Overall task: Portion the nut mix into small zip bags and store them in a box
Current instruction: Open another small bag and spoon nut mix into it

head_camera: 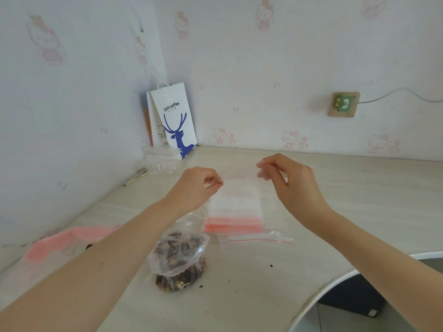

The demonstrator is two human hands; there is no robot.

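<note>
My left hand (194,185) and my right hand (285,178) are raised above the table, each pinching a top corner of a bunch of small clear zip bags (236,202). The bunch hangs blurred between them, its red zip strips at the lower end. One loose zip bag (261,237) with a red strip lies flat on the table below. A clear plastic bag of dark nut mix (178,262) stands under my left forearm, its mouth open. A clear plastic box (165,164) sits near the back left corner.
A white Luckin Coffee paper bag (175,118) leans in the wall corner. Something pink (69,240) lies at the left by the wall. A pencil (135,178) lies near the box. Crumbs dot the table (347,200); its curved front edge falls away at lower right.
</note>
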